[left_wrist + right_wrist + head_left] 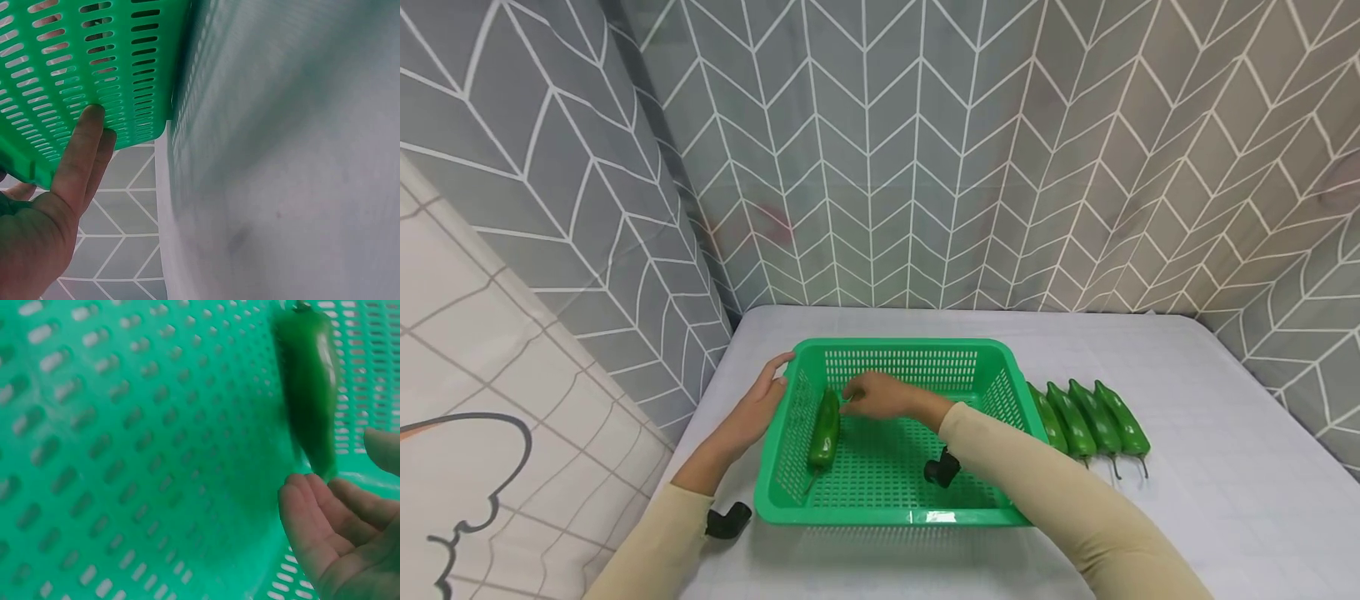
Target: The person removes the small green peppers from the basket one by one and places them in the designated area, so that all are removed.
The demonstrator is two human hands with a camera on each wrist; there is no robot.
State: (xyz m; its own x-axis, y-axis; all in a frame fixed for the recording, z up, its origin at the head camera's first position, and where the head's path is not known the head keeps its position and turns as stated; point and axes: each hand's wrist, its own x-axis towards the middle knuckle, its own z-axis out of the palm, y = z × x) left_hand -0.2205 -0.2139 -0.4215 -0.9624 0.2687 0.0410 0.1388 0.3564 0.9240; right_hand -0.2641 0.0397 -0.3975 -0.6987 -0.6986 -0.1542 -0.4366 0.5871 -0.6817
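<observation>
A green plastic basket (880, 515) with slotted walls stands on the table. One long green pepper (825, 429) lies inside it along the left wall, its stem toward the near side. My right hand (880, 396) is inside the basket beside the pepper's far tip. In the right wrist view the right hand (347, 531) has its thumb apart from loosely bent fingers, with nothing between them, near the tip of the pepper (310, 387). My left hand (752, 417) is at the basket's left rim. Its straight fingers (81, 150) touch the outer wall in the left wrist view.
Several more green peppers (1101, 421) lie side by side on the white-covered table (1210, 467), right of the basket; the right sleeve partly hides the nearest. Patterned grey curtains (925, 167) hang behind the table and at both sides.
</observation>
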